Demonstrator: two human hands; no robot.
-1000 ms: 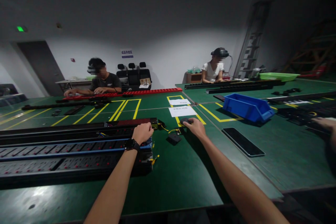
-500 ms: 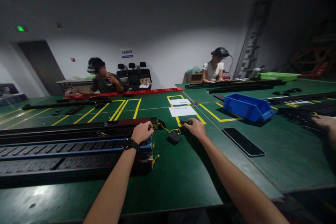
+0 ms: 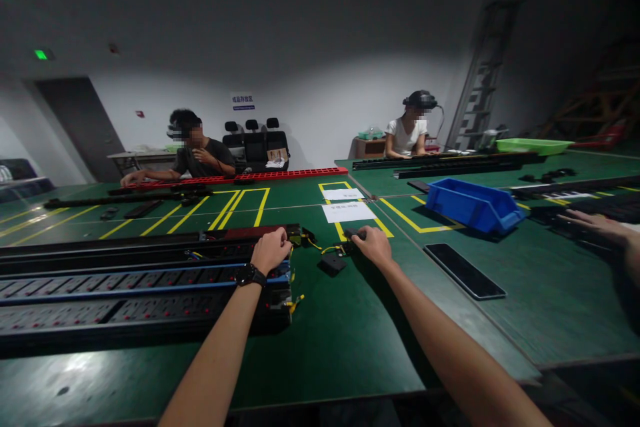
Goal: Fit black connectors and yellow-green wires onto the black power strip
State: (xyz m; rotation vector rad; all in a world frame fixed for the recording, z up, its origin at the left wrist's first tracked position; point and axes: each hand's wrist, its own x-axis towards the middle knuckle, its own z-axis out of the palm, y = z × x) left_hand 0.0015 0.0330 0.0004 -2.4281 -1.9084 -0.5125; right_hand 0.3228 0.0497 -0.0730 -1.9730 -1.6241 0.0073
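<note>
My left hand (image 3: pixel 271 251), with a watch on its wrist, has its fingers curled over the end of the rear black power strip (image 3: pixel 235 250). Two more socket strips lie in front: a blue-edged strip (image 3: pixel 150 283) and a black strip (image 3: pixel 165 310) with red dots. From the rear strip's end, a yellow wire (image 3: pixel 330 249) runs right toward my right hand (image 3: pixel 373 245). Those fingers are closed on a small black part (image 3: pixel 359 235), mostly covered by them. Just below the wire, a flat black square piece (image 3: pixel 333 264) rests on the green table.
A phone (image 3: pixel 465 271) and a blue bin (image 3: pixel 473 205) are to the right. White papers (image 3: pixel 349 212) lie ahead. Another person's hand (image 3: pixel 600 223) reaches in at the right edge. Two co-workers sit across the table, behind a red rail (image 3: pixel 280 175) and black strips (image 3: pixel 450 163).
My two hands stay almost in place. At the right edge, the other person's hand has shifted left, its fingers now stretched out over the black parts.
</note>
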